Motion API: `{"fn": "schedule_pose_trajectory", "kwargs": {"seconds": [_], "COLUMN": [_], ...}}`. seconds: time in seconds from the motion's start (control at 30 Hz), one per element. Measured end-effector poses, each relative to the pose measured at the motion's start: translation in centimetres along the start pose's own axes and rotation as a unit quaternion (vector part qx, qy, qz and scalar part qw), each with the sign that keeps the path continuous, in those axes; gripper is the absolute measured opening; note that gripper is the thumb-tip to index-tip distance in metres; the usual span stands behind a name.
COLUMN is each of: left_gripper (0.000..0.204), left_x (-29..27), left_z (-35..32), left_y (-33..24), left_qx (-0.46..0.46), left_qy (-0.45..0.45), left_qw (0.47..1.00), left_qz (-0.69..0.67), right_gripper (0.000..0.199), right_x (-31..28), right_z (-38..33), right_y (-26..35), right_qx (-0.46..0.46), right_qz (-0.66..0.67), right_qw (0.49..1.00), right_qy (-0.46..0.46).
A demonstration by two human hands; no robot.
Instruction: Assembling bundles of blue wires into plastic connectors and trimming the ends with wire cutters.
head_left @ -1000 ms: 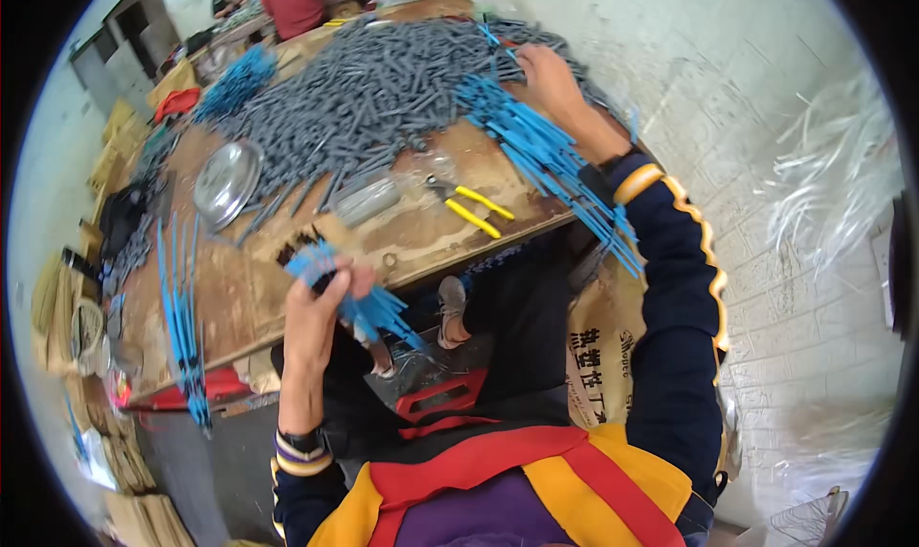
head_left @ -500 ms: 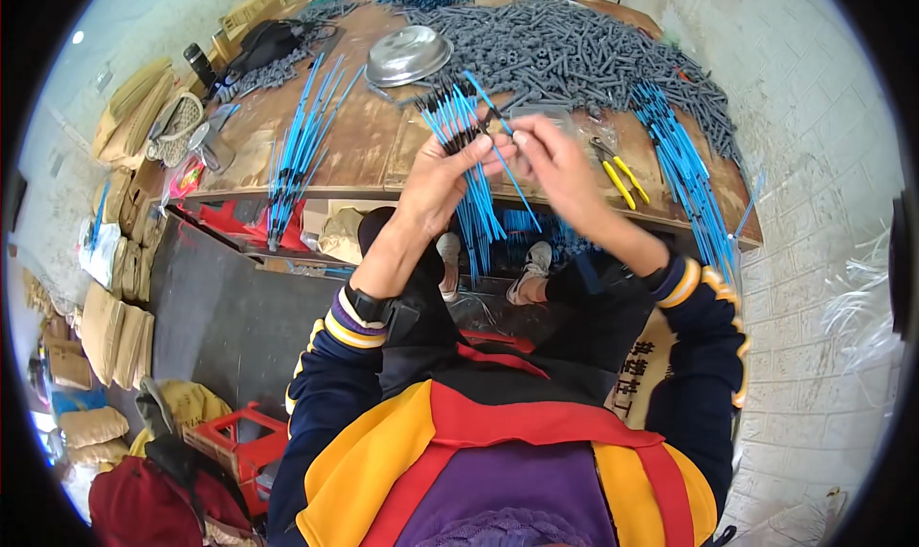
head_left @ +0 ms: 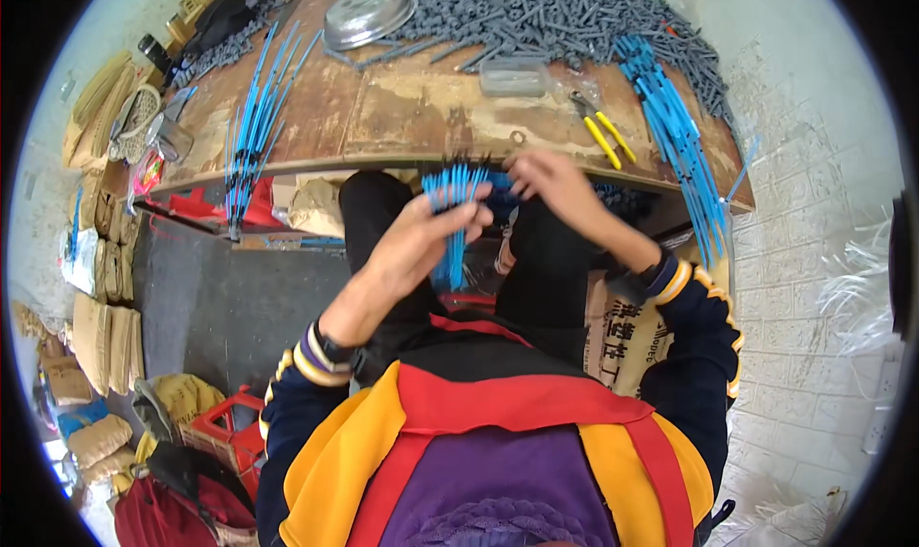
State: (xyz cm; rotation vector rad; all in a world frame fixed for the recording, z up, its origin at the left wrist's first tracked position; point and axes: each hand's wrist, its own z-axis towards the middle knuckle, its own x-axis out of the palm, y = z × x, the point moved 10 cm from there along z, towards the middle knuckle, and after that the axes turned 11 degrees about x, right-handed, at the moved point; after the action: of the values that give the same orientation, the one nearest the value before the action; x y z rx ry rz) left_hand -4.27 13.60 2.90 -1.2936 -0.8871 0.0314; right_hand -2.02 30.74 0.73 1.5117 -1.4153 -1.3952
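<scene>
My left hand (head_left: 436,231) is closed around an upright bundle of thin blue rods (head_left: 456,188) with black tips. The tips stand above my fingers, and the lower ends hang down between my knees. Just to the right of the tips is my right hand (head_left: 555,191), its fingers loosely bent and apart with nothing visible in them. Both hands are in front of the table's near edge. More blue rods (head_left: 257,116) with black parts lie fanned over the edge at the left. Another blue bunch (head_left: 670,131) overhangs the edge at the right.
Across the far side of the wooden table (head_left: 402,116) spreads a heap of grey plastic pieces (head_left: 536,16). A metal bowl (head_left: 369,16), a clear plastic box (head_left: 514,78) and yellow-handled pliers (head_left: 603,131) lie nearer. Stacked cardboard (head_left: 100,346) and a red stool (head_left: 235,423) are at my left.
Both hands have drawn back from over the table, and the bundle is now more upright. The single rod between my hands no longer shows apart from the bundle. The view has shifted.
</scene>
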Motion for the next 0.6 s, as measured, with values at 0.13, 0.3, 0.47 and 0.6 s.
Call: {"fn": "schedule_pose_trajectory", "kwargs": {"seconds": [0.13, 0.3, 0.47, 0.6], "left_gripper": [0.028, 0.027, 0.030, 0.031], "left_x": [-0.3, -0.3, -1.6, -2.8], "left_z": [4.2, 5.5, 4.6, 6.6], "left_y": [0.1, 1.1, 4.0, 4.4], "left_qx": [0.003, 0.090, 0.049, 0.069], "left_qy": [0.008, 0.038, 0.057, 0.087], "left_qw": [1.000, 0.991, 0.984, 0.976], "left_qz": [-0.005, 0.093, 0.165, 0.188], "right_gripper": [0.028, 0.033, 0.033, 0.024], "right_x": [-2.7, 0.6, -2.8, -8.7], "right_z": [0.2, -3.7, 0.7, 8.0], "right_y": [5.1, 12.4, 8.8, 8.1], "right_qx": [-0.050, -0.327, -0.151, -0.167], "right_qz": [-0.030, -0.230, -0.196, -0.290], "right_qw": [0.998, 0.907, 0.966, 0.935], "right_qy": [-0.021, -0.132, -0.072, -0.119]}}
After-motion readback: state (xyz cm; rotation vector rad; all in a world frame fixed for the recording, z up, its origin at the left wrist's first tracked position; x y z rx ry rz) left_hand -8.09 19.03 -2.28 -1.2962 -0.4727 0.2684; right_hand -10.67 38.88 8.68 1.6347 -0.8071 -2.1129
